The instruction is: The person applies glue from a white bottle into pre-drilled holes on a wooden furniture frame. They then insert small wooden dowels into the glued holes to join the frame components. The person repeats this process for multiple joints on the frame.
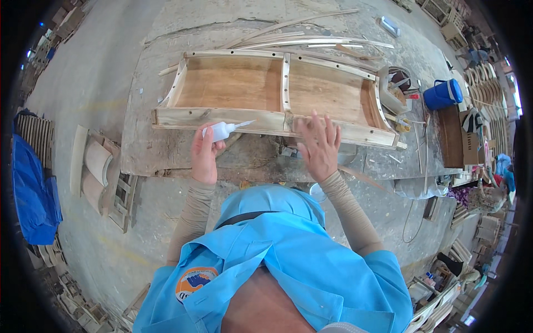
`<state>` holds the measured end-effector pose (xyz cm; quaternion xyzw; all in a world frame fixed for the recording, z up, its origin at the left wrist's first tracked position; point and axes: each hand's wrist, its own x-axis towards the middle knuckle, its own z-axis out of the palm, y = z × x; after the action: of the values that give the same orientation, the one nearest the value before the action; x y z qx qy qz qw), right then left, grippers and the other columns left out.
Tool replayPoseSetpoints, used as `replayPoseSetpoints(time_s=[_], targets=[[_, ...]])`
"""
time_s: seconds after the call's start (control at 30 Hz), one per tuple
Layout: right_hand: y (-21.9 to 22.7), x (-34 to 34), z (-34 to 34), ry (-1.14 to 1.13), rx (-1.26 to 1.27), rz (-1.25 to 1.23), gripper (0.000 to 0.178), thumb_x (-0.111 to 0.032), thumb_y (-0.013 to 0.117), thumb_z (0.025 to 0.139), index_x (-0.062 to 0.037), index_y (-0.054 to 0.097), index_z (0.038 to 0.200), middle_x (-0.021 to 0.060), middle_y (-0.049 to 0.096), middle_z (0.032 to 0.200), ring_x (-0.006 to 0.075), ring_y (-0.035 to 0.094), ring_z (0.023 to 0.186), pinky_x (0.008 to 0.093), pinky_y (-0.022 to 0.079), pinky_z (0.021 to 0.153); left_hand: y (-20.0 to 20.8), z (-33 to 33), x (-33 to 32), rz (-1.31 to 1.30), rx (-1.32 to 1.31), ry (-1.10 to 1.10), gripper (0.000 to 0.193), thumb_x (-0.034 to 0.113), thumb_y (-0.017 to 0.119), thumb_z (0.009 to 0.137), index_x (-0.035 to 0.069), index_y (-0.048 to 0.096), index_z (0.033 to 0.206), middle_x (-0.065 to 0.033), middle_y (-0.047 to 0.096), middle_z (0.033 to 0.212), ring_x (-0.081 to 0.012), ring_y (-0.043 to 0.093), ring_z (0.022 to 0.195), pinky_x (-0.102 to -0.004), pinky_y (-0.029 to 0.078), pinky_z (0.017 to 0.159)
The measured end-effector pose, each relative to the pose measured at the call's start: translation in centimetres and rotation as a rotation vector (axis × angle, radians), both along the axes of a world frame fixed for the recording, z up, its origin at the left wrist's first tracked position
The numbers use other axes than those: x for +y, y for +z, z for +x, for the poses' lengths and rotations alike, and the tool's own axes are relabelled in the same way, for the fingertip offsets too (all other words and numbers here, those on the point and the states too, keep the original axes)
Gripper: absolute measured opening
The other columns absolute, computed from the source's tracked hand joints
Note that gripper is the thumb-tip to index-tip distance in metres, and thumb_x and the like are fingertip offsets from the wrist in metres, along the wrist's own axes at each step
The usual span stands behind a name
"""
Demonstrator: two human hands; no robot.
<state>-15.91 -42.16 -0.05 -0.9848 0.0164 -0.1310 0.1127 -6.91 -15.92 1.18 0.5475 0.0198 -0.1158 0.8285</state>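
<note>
My left hand (205,152) is wrapped round a small white squeeze bottle (221,131), probably of glue, its thin nozzle pointing right along the near rail of a wooden frame. That frame (222,117) lies on the worktable, with a crosspiece (286,83) splitting it into two panelled bays and dark round holes along its far rail and ribs. My right hand (321,145) is over the near rail, right of the crosspiece, fingers spread and holding nothing. Whether its fingertips touch the wood I cannot tell.
Long thin wood strips (311,41) lie behind the frame on the worktable (145,150). To the right stand a white container (392,97) of small items, a blue jug (442,94) and a cardboard box (471,145). Curved wooden pieces (95,166) stand on the floor at left.
</note>
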Motion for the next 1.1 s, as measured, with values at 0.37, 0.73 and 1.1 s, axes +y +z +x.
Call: replayPoseSetpoints(time_s=[0.37,0.73,1.1], targets=[[0.0,1.5,-0.1,0.069,-0.036,0.032,0.049,-0.026,0.058,0.084,-0.0256,0.048,0.132,0.0051,0.029,0.148,0.0335,0.02,0.137,0.0555,0.009,0.11,0.3,0.2,-1.5,0.026,-0.034,-0.036,0.03,0.028,0.047,0.097,0.004,0.056,0.111,0.0,0.055,0.082,-0.0077,0.045,0.069,-0.0238,0.042,0.067],[0.6,0.3,-0.8,-0.084,-0.137,0.168,0.052,-0.02,0.059,0.082,-0.016,0.046,0.132,0.0055,0.037,0.142,0.0326,0.027,0.134,0.0536,0.011,0.11,0.5,-0.2,-2.5,0.112,-0.056,-0.037,0.026,0.025,0.051,0.096,0.004,0.055,0.11,-0.001,0.057,0.089,-0.0064,0.047,0.071,-0.0214,0.042,0.066],[0.8,-0.7,-3.6,-0.19,-0.113,0.171,0.047,-0.016,0.058,0.082,-0.0111,0.046,0.127,0.0102,0.038,0.143,0.0325,0.028,0.134,0.0529,0.01,0.11,-0.4,0.4,-5.6,0.343,-0.339,-0.079,0.023,0.016,0.059,0.091,0.002,0.054,0.109,-0.0043,0.06,0.096,-0.0094,0.056,0.087,-0.0224,0.045,0.074]])
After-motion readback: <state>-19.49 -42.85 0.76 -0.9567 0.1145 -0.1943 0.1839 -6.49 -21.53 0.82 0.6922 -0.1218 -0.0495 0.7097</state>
